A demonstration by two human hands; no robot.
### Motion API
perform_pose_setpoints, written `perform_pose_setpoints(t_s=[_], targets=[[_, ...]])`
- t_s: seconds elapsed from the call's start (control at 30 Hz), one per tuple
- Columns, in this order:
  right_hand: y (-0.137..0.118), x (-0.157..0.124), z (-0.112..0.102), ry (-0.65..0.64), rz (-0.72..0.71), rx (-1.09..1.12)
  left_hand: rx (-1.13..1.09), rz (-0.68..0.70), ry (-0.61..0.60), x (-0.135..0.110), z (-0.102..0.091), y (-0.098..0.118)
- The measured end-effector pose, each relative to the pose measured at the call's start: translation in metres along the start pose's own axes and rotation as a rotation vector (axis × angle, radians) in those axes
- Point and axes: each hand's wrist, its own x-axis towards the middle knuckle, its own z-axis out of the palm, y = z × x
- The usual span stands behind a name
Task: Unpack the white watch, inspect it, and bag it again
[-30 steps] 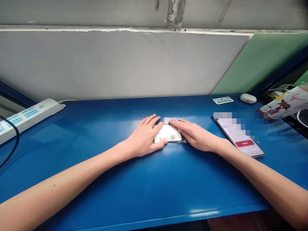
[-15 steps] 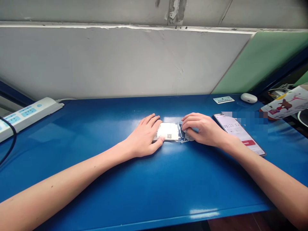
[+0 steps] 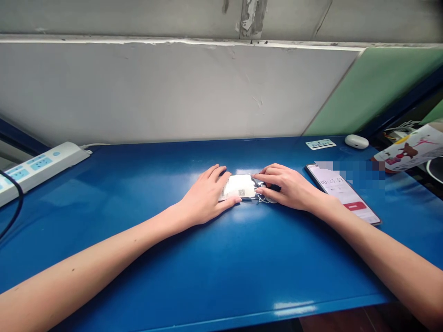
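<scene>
A small clear plastic pouch with a white QR-code card lies on the blue table at its middle. My left hand rests on the pouch's left end, thumb along its near edge and fingers bent over the top. My right hand is at the pouch's right end, fingers curled and pinched on the pouch's edge by a small metal piece with a bead chain.
A phone with a lit timer screen lies right of my right hand. A small card and a white earbud case sit at the back right, a power strip at the far left, printed packaging at the right edge.
My right hand went from lying flat on the pouch to curled at its right end, uncovering the card and the bead chain. My left hand stayed on the left end.
</scene>
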Motion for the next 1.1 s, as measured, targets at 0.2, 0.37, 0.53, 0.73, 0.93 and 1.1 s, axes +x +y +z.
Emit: perform_pose_setpoints(t_s=[0.2,0.37,0.53,0.73,0.93,1.1], targets=[[0.0,-0.001,0.005,0.102,-0.013,0.003,0.015,0.023,-0.011,0.002,-0.007,-0.001],[-0.003,-0.001,0.006,0.131,0.001,0.043,-0.003,0.04,0.034,0.005,-0.009,-0.002],[-0.001,0.0,0.012,0.122,0.048,0.123,-0.07,0.081,0.118,0.01,-0.005,-0.005],[-0.002,0.001,0.016,0.176,0.094,0.245,-0.116,0.122,0.174,0.012,-0.004,-0.002],[-0.01,0.004,0.019,0.208,0.06,0.24,-0.081,0.134,0.175,0.01,-0.003,0.001],[-0.008,0.005,0.021,0.215,-0.012,0.143,-0.066,0.108,0.184,0.009,-0.001,0.001]])
